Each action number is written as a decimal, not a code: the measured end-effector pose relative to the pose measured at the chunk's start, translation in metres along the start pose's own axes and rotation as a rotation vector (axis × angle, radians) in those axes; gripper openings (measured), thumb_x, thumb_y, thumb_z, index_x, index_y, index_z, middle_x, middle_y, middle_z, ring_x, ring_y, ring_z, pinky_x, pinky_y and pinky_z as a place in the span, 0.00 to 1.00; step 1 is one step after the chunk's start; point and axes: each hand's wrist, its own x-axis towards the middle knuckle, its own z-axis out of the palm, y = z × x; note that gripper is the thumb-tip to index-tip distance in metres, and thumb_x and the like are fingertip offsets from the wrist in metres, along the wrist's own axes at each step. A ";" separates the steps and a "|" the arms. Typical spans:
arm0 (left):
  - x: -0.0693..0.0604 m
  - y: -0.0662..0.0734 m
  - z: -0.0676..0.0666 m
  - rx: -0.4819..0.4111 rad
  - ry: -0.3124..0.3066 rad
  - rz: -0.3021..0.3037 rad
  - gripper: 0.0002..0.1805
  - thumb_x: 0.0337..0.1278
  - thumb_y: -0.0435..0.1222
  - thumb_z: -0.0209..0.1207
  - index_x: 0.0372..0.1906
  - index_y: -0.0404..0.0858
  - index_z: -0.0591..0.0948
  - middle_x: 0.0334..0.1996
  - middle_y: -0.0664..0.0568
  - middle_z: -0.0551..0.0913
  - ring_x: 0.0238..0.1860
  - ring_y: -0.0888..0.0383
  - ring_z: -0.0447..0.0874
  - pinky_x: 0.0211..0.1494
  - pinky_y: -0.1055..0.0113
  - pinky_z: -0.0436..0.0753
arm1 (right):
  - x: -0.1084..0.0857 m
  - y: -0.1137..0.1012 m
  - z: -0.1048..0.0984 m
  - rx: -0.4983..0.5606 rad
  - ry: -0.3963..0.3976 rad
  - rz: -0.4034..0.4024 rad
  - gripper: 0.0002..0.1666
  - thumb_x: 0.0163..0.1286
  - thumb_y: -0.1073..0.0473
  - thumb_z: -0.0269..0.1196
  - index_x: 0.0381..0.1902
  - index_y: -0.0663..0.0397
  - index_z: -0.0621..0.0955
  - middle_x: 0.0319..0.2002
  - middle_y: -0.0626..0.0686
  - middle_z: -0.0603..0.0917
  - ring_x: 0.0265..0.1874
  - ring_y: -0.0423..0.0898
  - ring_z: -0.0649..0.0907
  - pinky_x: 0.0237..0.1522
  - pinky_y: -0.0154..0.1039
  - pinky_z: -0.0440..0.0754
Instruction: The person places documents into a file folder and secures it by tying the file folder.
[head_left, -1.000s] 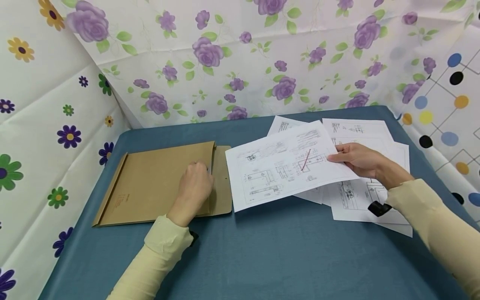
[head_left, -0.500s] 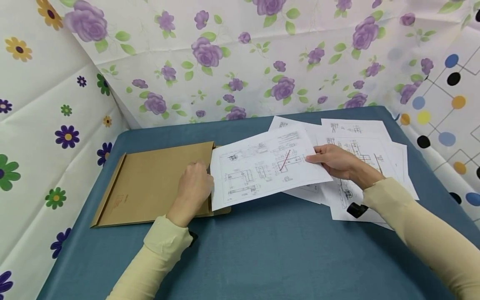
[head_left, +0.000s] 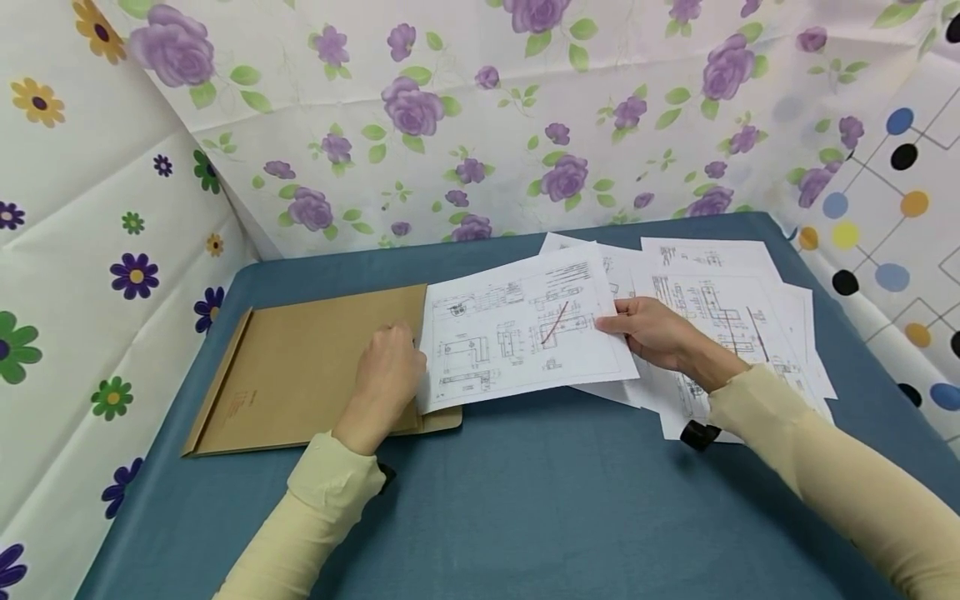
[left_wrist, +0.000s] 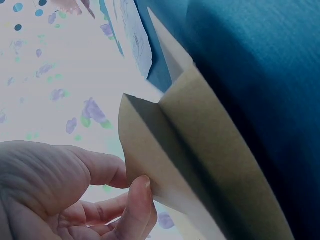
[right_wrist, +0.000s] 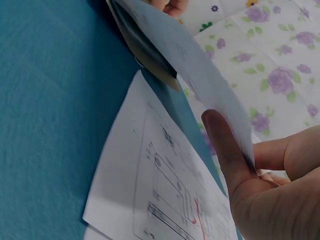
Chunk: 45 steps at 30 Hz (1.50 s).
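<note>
A flat brown kraft paper envelope (head_left: 315,367) lies on the left of the table. My left hand (head_left: 386,375) pinches the upper side of its mouth; in the left wrist view thumb and finger hold that raised edge, and the envelope (left_wrist: 220,125) gapes. With its thumb on top, my right hand (head_left: 652,329) pinches the right edge of a white drawing sheet (head_left: 517,333) marked by a red line. The sheet's left edge meets the envelope's mouth and covers most of its flap; how far it reaches inside is hidden. The right wrist view shows this sheet (right_wrist: 200,65) raised and slightly bowed.
Several loose drawing sheets (head_left: 738,333) overlap on the right of the table, partly under the right hand and forearm. Blue cloth (head_left: 525,500) covers the table. Flowered sheeting (head_left: 480,108) hangs behind it, with patterned sheeting on both sides.
My right hand has carried the drawing sheet leftward, so its left edge now overlaps the envelope's flap and meets the mouth. The left hand keeps its place on the envelope.
</note>
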 end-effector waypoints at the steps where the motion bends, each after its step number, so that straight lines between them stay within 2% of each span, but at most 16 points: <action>1: 0.000 0.000 0.000 0.001 0.000 -0.001 0.07 0.61 0.21 0.56 0.42 0.21 0.80 0.37 0.33 0.80 0.29 0.46 0.78 0.30 0.59 0.78 | -0.001 0.000 0.002 0.000 0.003 0.000 0.25 0.80 0.63 0.57 0.70 0.68 0.72 0.61 0.57 0.83 0.51 0.45 0.87 0.47 0.39 0.85; 8: 0.000 0.000 0.000 -0.010 -0.011 -0.017 0.07 0.61 0.21 0.54 0.41 0.21 0.80 0.37 0.33 0.79 0.29 0.46 0.77 0.29 0.59 0.76 | -0.005 0.000 0.013 -0.008 -0.007 0.005 0.25 0.81 0.62 0.57 0.70 0.68 0.73 0.65 0.60 0.80 0.53 0.46 0.86 0.48 0.39 0.85; 13: -0.001 0.000 -0.001 -0.007 -0.006 -0.013 0.06 0.61 0.21 0.55 0.40 0.21 0.80 0.36 0.33 0.79 0.29 0.46 0.77 0.29 0.59 0.76 | -0.007 0.000 0.014 -0.048 0.034 -0.026 0.25 0.81 0.62 0.56 0.71 0.68 0.72 0.68 0.62 0.76 0.54 0.45 0.85 0.48 0.39 0.85; 17: -0.001 0.000 0.000 -0.002 0.004 0.005 0.05 0.60 0.20 0.54 0.38 0.22 0.80 0.35 0.33 0.80 0.28 0.47 0.76 0.27 0.61 0.75 | -0.010 0.002 0.011 -0.045 0.052 -0.020 0.26 0.81 0.63 0.55 0.72 0.69 0.69 0.70 0.63 0.74 0.54 0.44 0.85 0.49 0.38 0.85; 24: 0.000 0.000 0.000 -0.009 0.000 0.005 0.05 0.61 0.21 0.55 0.38 0.22 0.80 0.35 0.33 0.80 0.27 0.47 0.76 0.25 0.63 0.72 | -0.014 0.008 0.013 -0.031 0.054 0.001 0.25 0.80 0.62 0.57 0.70 0.69 0.72 0.68 0.62 0.77 0.52 0.44 0.86 0.48 0.38 0.85; 29: -0.001 -0.001 0.000 -0.011 0.009 0.016 0.04 0.60 0.21 0.55 0.37 0.22 0.80 0.34 0.33 0.80 0.26 0.48 0.75 0.24 0.62 0.71 | -0.016 0.012 0.019 -0.049 0.020 -0.007 0.25 0.80 0.62 0.57 0.69 0.68 0.73 0.64 0.62 0.80 0.52 0.46 0.86 0.46 0.39 0.85; 36: -0.001 -0.001 0.000 -0.016 0.012 0.007 0.04 0.60 0.20 0.55 0.36 0.23 0.80 0.33 0.34 0.79 0.26 0.48 0.75 0.25 0.61 0.72 | -0.014 0.012 0.026 0.030 -0.055 -0.017 0.26 0.80 0.64 0.56 0.72 0.67 0.71 0.65 0.62 0.79 0.55 0.49 0.86 0.50 0.42 0.85; 45: -0.002 0.000 0.000 -0.023 -0.001 0.003 0.05 0.61 0.21 0.55 0.39 0.22 0.79 0.33 0.34 0.79 0.26 0.47 0.76 0.24 0.61 0.73 | -0.016 0.014 0.031 0.039 0.018 0.000 0.26 0.81 0.64 0.54 0.72 0.67 0.70 0.68 0.64 0.76 0.55 0.48 0.85 0.51 0.42 0.85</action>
